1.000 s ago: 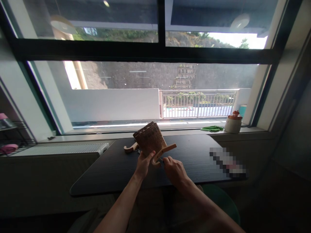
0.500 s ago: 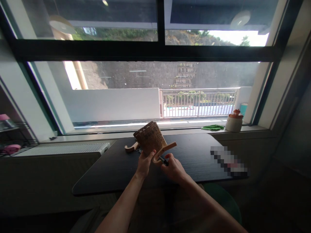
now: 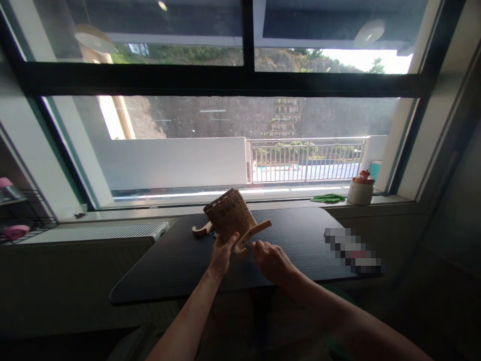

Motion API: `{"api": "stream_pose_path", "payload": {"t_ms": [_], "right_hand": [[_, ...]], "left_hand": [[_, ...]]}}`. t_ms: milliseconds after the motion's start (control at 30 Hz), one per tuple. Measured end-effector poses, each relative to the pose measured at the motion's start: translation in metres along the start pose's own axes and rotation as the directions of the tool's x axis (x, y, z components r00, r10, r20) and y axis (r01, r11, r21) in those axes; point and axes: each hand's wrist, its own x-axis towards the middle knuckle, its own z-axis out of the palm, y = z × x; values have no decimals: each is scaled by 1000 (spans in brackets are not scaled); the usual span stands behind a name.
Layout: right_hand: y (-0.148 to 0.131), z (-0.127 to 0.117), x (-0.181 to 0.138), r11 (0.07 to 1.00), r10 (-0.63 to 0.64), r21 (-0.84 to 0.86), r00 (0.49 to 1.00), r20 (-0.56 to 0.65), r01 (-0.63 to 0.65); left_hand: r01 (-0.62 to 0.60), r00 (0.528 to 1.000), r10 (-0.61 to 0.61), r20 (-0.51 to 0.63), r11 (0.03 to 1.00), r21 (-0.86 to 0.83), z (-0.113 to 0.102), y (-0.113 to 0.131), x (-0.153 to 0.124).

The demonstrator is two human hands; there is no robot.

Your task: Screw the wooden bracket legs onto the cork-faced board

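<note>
A bark-covered piece of log (image 3: 232, 213) is held tilted above the dark table. My left hand (image 3: 221, 253) grips its lower side, thumb on top near a pale wooden hook (image 3: 255, 233). The hook lies against the log's right-hand end, its curled tip pointing down. My right hand (image 3: 272, 260) is closed around a screwdriver (image 3: 248, 244), whose thin metal shaft meets the hook; the fist hides the handle. Behind the log, a second wooden hook (image 3: 202, 229) rests on the table. Small dark metal bits (image 3: 213, 234) beside it are too small to name.
The black table (image 3: 165, 271) has rounded corners. A blurred-out item (image 3: 355, 253) lies at its right. On the window sill are a green cloth (image 3: 328, 198) and a white jar (image 3: 359, 191) with an orange top. A radiator (image 3: 101, 233) stands left.
My right hand has turned over and its fingers have closed further round the screwdriver, covering the dark handle that showed before. The right forearm has swung outward. Log and hook have barely shifted.
</note>
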Motion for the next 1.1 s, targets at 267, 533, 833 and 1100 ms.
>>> {"api": "stream_pose_path", "payload": {"t_ms": [267, 533, 833, 1100], "right_hand": [[1, -3, 9, 997, -81, 16, 997, 11, 81], [-11, 13, 20, 918, 287, 269, 956, 55, -291], [10, 55, 19, 709, 454, 496, 862, 224, -502], [18, 14, 0, 877, 316, 373, 948, 24, -302]], "left_hand": [[33, 999, -33, 8, 999, -26, 3, 3, -1], [-16, 1000, 16, -7, 1000, -7, -1, -5, 2], [-75, 997, 76, -13, 996, 54, -1, -6, 2], [-69, 997, 70, -21, 996, 60, -4, -10, 5]]}}
